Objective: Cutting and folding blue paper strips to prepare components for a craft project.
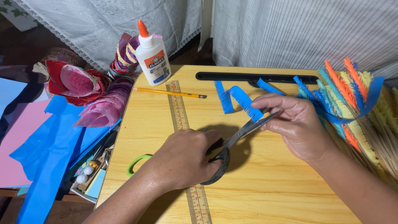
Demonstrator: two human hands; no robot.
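My right-hand fingers (271, 108) pinched the blue fringed paper strip (240, 99) above the yellow wooden table (265, 186); my left hand (184, 159) gripped the black-handled steel scissors (236, 139), blades apart at its edge. Most of the strip was already fringed, with little left uncut.

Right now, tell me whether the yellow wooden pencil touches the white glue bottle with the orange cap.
Apart. The head view shows bare tabletop between the pencil and the glue bottle.
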